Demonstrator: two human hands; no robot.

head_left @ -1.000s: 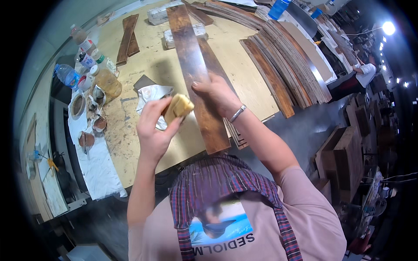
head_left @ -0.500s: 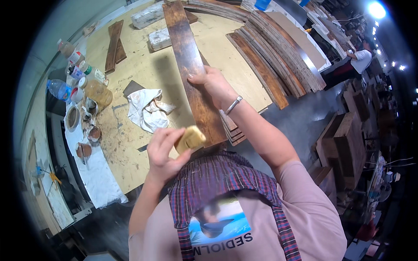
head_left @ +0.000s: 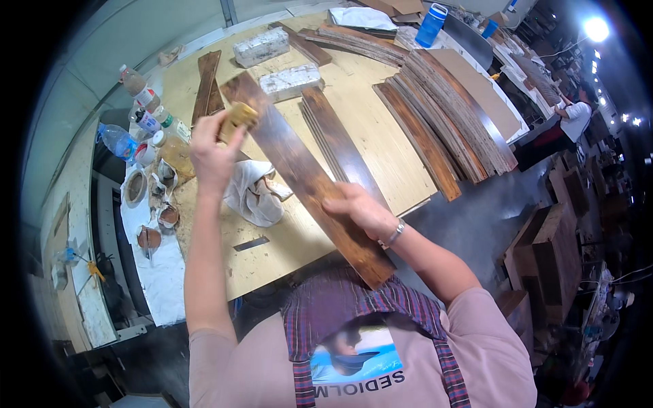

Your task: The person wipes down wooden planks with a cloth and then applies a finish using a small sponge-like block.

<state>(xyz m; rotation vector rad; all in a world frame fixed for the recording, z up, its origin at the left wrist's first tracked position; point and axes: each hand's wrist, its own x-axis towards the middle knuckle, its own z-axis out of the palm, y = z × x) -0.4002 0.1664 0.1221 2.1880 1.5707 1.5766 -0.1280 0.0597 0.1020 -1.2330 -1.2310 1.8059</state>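
Note:
A long brown wooden plank slants from the upper left down toward my apron, raised above the table. My right hand grips its right edge near the lower end, thumb on the top face. My left hand pinches a yellowish sponge block beside the plank's far end; motion blurs it a little, and I cannot tell whether it touches the wood. A crumpled white rag lies on the table left of the plank. Right of the plank rests a short stack of boards.
Two white-wrapped blocks stand farther back. Stacked brown planks line the table's right side. Bottles and stained cups crowd the left edge. A blue jug stands at the back. Another person is at far right.
The plank has come nearer me and tilted more to the left. My left hand with the sponge has moved up and left to its far end. The board stack has come into view.

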